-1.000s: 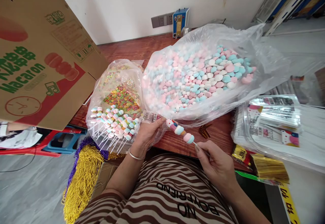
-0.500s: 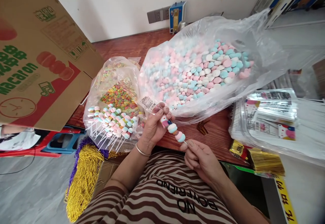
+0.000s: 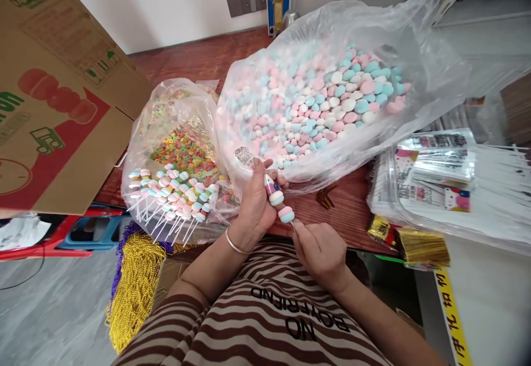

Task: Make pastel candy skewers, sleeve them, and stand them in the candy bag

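A candy skewer [image 3: 286, 214] with pastel pink, blue and white pieces sits inside a small clear printed wrapper [image 3: 244, 157]. My left hand [image 3: 256, 203] is closed around the wrapper's upper part, its fingers partly covering the print. At the skewer's lower end, my right hand [image 3: 321, 250] pinches where the stick comes out; its fingers hide most of the stick. Left of my hands, several finished-looking candy skewers [image 3: 174, 194] lie in a pile on an open plastic bag of small colourful ring candies [image 3: 182, 153], white sticks pointing toward me.
Behind my hands lies a large clear bag of pastel candies [image 3: 332, 106]. A plastic tray [image 3: 385, 211] at right holds flat wrappers [image 3: 440, 161] and white sticks. Gold twist ties [image 3: 423, 247] lie at the table edge, others [image 3: 326, 196] nearer. A cardboard box [image 3: 74, 95] stands left.
The view has shifted slightly. My right hand has turned knuckles-up and closed in on the skewer's lower end, nearer my left hand; less of the stick shows.
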{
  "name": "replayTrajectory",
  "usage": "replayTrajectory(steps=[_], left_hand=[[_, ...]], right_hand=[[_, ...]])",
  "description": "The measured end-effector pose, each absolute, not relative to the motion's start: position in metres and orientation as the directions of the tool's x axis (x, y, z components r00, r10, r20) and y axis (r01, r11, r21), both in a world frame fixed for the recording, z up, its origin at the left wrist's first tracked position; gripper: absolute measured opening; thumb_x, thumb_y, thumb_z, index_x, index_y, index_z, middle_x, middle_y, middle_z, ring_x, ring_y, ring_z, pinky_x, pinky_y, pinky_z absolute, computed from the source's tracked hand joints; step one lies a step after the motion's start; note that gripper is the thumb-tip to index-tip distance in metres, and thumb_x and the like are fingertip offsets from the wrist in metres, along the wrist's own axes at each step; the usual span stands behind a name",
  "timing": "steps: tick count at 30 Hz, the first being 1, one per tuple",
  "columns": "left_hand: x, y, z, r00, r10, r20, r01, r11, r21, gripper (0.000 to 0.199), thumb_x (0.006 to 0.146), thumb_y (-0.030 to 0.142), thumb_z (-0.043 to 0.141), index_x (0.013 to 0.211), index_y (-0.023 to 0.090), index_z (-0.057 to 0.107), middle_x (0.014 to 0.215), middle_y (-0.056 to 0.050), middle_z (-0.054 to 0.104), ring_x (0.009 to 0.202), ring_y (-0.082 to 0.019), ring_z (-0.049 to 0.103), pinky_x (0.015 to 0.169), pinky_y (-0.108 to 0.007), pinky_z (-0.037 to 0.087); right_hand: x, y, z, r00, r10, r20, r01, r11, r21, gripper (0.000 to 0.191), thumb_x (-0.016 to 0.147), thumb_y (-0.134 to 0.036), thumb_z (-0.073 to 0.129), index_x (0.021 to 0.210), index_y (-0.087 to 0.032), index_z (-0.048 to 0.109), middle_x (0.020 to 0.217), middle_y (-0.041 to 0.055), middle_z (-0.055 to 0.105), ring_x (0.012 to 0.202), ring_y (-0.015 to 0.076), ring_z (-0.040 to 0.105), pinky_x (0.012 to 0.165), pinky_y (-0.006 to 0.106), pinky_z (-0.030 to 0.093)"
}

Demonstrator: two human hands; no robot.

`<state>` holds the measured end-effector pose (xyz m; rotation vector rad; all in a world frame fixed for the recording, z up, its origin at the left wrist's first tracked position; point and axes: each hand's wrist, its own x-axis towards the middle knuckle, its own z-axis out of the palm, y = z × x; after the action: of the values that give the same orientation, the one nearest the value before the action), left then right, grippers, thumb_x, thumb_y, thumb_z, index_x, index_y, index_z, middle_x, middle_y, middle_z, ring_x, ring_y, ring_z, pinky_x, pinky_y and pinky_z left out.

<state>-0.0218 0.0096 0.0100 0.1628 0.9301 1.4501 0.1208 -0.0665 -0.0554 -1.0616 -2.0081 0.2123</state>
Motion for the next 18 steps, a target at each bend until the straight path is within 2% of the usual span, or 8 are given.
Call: replayTrajectory(steps=[2,4,6,9,10,12,15,18], left_hand=[[-0.020,0.009,0.008,-0.127,0.901,-0.414,-0.770,0.174,0.614,0.045,0.086,0.059,0.070,0.105,0.018,0.063,0.069,0.004,0.054,0.061,-0.009,0.056,0.062,-0.021,0.051],[-0.019,0.009,0.006,-0.075,0.919,-0.388,-0.771,0.193,0.607,0.046,0.085,0.061,0.070,0.104,0.019,0.065,0.070,0.004,0.053,0.061,-0.009,0.055,0.063,-0.022,0.051],[-0.019,0.009,0.005,-0.004,0.934,-0.358,-0.780,0.222,0.586,0.047,0.083,0.063,0.070,0.101,0.020,0.067,0.068,0.004,0.050,0.060,-0.010,0.052,0.065,-0.024,0.052],[-0.016,0.008,0.006,0.079,0.943,-0.325,-0.792,0.257,0.554,0.046,0.081,0.063,0.072,0.094,0.019,0.066,0.064,0.005,0.045,0.057,-0.009,0.049,0.068,-0.026,0.054],[-0.015,0.007,0.005,0.095,0.941,-0.325,-0.791,0.270,0.550,0.045,0.081,0.062,0.073,0.092,0.019,0.065,0.064,0.006,0.044,0.057,-0.009,0.049,0.069,-0.026,0.054],[-0.012,0.005,0.004,0.103,0.933,-0.344,-0.781,0.291,0.553,0.043,0.080,0.060,0.075,0.088,0.019,0.063,0.064,0.006,0.044,0.057,-0.009,0.050,0.069,-0.025,0.054],[-0.010,0.003,0.001,0.059,0.928,-0.367,-0.765,0.279,0.581,0.042,0.080,0.057,0.078,0.081,0.019,0.059,0.064,0.006,0.047,0.058,-0.009,0.052,0.067,-0.024,0.053],[-0.017,0.005,0.003,0.050,0.932,-0.358,-0.744,0.274,0.609,0.042,0.076,0.053,0.082,0.080,0.018,0.061,0.072,0.002,0.058,0.066,-0.011,0.060,0.069,-0.026,0.054]], right_hand=[[0.120,-0.068,-0.051,-0.211,0.884,0.416,0.475,0.465,-0.747,0.013,0.098,-0.024,0.057,0.092,-0.020,0.067,0.064,0.0012,0.061,0.056,0.0134,0.052,0.056,0.029,0.037],[0.118,-0.070,-0.044,-0.170,0.981,0.092,0.189,0.124,-0.974,0.024,0.100,-0.037,0.055,0.086,-0.020,0.065,0.058,-0.0023,0.054,0.049,0.0109,0.045,0.050,0.026,0.034],[0.116,-0.071,-0.038,-0.257,0.942,-0.216,-0.150,-0.260,-0.954,0.032,0.098,-0.047,0.057,0.084,-0.020,0.064,0.048,-0.0082,0.041,0.039,0.0078,0.031,0.041,0.023,0.026],[0.113,-0.070,-0.032,-0.447,0.819,-0.359,-0.417,-0.546,-0.726,0.032,0.094,-0.050,0.062,0.084,-0.019,0.064,0.042,-0.0143,0.027,0.032,0.0048,0.015,0.036,0.021,0.021],[0.112,-0.069,-0.030,-0.474,0.804,-0.359,-0.431,-0.567,-0.702,0.032,0.094,-0.050,0.061,0.084,-0.019,0.064,0.041,-0.0149,0.024,0.031,0.0047,0.013,0.036,0.022,0.022],[0.109,-0.067,-0.030,-0.428,0.841,-0.330,-0.371,-0.497,-0.784,0.033,0.096,-0.049,0.057,0.085,-0.019,0.066,0.042,-0.0135,0.025,0.032,0.0059,0.016,0.037,0.022,0.024],[0.108,-0.063,-0.034,-0.172,0.982,-0.082,-0.010,-0.085,-0.996,0.030,0.094,-0.043,0.059,0.082,-0.018,0.069,0.051,-0.0046,0.046,0.043,0.0095,0.036,0.046,0.025,0.033],[0.113,-0.061,-0.038,-0.089,0.972,0.216,0.300,0.233,-0.925,0.022,0.092,-0.035,0.060,0.085,-0.017,0.072,0.064,0.0023,0.060,0.056,0.0130,0.049,0.057,0.028,0.037]])
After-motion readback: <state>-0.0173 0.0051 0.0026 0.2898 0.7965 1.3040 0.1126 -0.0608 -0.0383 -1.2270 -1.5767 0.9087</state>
